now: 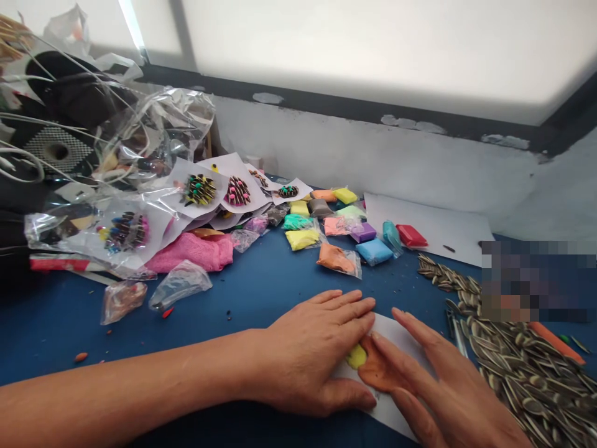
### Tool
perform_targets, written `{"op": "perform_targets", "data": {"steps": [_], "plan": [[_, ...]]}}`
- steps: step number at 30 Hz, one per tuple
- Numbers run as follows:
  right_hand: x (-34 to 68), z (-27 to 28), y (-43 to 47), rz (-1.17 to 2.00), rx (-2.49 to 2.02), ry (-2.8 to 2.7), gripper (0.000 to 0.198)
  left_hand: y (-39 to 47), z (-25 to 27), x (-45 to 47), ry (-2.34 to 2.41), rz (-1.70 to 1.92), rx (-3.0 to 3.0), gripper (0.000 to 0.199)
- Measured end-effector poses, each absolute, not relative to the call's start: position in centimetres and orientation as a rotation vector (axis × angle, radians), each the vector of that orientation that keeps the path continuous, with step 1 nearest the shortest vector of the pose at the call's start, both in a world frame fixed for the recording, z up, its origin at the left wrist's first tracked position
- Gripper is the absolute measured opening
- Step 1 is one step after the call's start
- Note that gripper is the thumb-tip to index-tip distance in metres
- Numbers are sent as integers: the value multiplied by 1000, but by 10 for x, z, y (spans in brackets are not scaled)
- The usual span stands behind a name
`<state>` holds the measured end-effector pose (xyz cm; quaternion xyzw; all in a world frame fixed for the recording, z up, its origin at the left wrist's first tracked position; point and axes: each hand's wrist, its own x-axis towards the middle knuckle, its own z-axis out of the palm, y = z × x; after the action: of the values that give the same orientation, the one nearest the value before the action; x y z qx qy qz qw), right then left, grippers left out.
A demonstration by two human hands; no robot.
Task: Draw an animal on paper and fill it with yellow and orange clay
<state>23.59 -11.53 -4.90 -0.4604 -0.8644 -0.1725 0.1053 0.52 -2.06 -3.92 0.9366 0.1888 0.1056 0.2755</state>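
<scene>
My left hand (317,354) lies flat with its fingers stretched out, over the left part of a white sheet of paper (387,325) on the blue table. Pressed onto this sheet is a flattened piece of orange-brown modelling clay (377,368), and a small yellow clay piece (357,357) adjoins it on the left. The yellow piece is partly covered by my left hand. My right hand (448,379) is open, fingers apart, with fingertips touching the orange-brown clay. Neither hand grasps anything.
Small bags of coloured clay (342,227) lie behind my hands. Sunflower seeds (522,361) are heaped at the right, near an orange stick (557,343). Seed-and-clay pictures (237,190) and a pink towel (196,252) fill the left back, beside plastic bags and cables.
</scene>
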Motion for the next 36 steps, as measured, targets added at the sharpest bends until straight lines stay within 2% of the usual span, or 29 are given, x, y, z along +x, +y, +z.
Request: {"op": "perform_targets", "data": {"steps": [4, 11, 18, 26, 36], "plan": [[233, -46, -114, -498, -1320, -2574, 45, -20, -41, 6, 500, 314, 2522, 82], [230, -49, -106, -683, -1197, -2470, 39, -20, -40, 6, 501, 312, 2522, 81], [234, -56, -120, -589, -1277, -2349, 38, -20, -41, 4, 510, 316, 2507, 77], [233, -59, -121, -686, -1176, -2432, 34, -21, -41, 5, 524, 287, 2524, 76], [228, -64, -128, -611, -1279, -2475, 44, -20, -43, 5, 503, 312, 2537, 77]]}}
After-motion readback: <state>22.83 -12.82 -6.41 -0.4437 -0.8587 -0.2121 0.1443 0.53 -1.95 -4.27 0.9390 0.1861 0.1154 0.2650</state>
